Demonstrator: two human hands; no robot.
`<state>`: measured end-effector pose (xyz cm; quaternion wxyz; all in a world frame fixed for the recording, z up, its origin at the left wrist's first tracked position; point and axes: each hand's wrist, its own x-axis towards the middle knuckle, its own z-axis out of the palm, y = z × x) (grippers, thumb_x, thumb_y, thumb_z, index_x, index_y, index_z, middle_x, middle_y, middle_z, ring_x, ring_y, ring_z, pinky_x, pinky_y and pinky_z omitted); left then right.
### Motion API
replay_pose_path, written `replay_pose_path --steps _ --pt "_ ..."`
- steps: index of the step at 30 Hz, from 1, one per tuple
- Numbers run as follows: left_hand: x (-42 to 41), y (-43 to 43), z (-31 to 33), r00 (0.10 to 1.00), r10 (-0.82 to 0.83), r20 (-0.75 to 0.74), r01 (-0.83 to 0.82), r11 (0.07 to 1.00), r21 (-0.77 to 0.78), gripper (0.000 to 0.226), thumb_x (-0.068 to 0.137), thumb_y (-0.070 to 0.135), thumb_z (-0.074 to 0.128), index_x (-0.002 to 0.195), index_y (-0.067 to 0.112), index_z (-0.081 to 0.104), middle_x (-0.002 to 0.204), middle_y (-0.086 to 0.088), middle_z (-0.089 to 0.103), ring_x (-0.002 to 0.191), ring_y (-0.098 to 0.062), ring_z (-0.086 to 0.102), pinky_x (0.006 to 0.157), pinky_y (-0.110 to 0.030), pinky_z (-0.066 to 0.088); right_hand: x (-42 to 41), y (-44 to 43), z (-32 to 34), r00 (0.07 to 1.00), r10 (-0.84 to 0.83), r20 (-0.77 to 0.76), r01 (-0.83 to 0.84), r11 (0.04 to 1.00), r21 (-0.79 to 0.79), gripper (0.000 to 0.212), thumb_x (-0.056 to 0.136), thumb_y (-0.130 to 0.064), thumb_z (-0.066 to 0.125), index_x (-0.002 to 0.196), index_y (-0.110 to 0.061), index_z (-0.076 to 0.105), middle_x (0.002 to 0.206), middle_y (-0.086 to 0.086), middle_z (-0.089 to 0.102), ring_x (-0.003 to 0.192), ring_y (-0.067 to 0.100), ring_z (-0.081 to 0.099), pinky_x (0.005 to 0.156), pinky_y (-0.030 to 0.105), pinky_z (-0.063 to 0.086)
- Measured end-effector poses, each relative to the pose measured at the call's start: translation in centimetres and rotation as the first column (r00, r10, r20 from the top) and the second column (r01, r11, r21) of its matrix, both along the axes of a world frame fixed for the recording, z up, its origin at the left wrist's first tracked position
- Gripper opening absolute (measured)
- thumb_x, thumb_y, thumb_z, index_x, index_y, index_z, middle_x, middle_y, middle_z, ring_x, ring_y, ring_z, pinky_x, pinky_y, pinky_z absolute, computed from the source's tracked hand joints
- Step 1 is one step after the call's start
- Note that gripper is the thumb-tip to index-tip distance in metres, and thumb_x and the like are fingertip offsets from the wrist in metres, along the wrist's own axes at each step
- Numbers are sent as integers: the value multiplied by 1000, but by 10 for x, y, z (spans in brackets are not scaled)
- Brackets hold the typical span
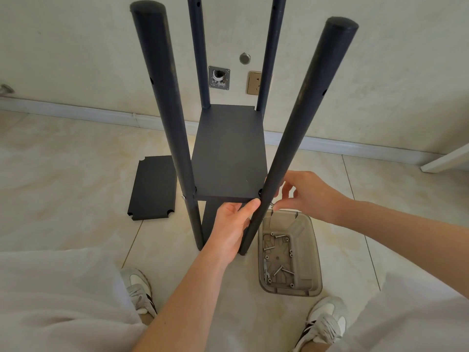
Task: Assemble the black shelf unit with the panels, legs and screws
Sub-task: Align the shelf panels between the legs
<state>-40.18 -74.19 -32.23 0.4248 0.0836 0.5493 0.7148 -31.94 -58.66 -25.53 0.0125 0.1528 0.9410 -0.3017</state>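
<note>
The black shelf unit stands on the tiled floor, its mounted panel (pixel 228 153) set between several round black legs. My left hand (pixel 234 224) grips the near right leg (pixel 299 118) just under the panel's front corner. My right hand (pixel 304 193) pinches a small silver screw (pixel 271 204) against the outer side of that leg at panel height. A screw head (pixel 183 197) shows on the near left leg (pixel 167 118). A second black panel (pixel 152 188) with notched corners lies flat on the floor to the left.
A grey translucent plastic bin (pixel 313 252) with several loose screws sits on the floor right of the unit, near my right shoe (pixel 323 323). The wall behind carries a socket (pixel 253 82) and an open metal plate (pixel 218 78). A white ledge (pixel 446 161) juts in at right.
</note>
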Motion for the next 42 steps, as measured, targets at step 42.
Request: replay_pose_path --steps 42 --pt "11 -15 4 973 119 -196 -153 974 -169 13 89 14 73 91 27 72 86 14 76 84 3 69 64 -7 48 -9 -7 3 1000 -2 -15 -2 975 -221 63 81 -11 80 130 -36 49 108 -6 67 88 6 67 81 18 54"
